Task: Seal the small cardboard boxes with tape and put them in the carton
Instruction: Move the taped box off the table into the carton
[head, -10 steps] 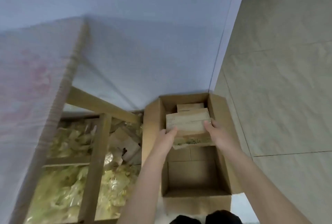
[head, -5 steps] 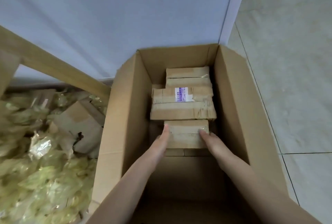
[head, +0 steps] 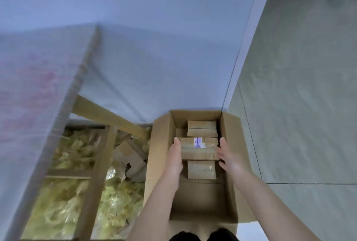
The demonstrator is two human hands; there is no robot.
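An open brown carton [head: 162,153] stands on the floor below me against the wall. Three taped small cardboard boxes lie in a row in its far half: one at the back [head: 201,128], a middle one with a purple label [head: 199,148], and the nearest one [head: 201,169] lying free. My left hand [head: 174,158] and my right hand [head: 229,158] hover above the carton with straight fingers, one on each side of the middle and nearest boxes, holding nothing.
A white cloth-covered table [head: 38,90] with a wooden frame [head: 96,173] stands to the left. Under it lie crumpled yellow-green plastic bags [head: 63,198] and a loose cardboard box [head: 128,156]. Grey tiled floor [head: 299,105] spreads to the right.
My hands have let go of the nearest small box, which now lies in the carton, and have lifted up and apart. My head has pulled back from the carton.
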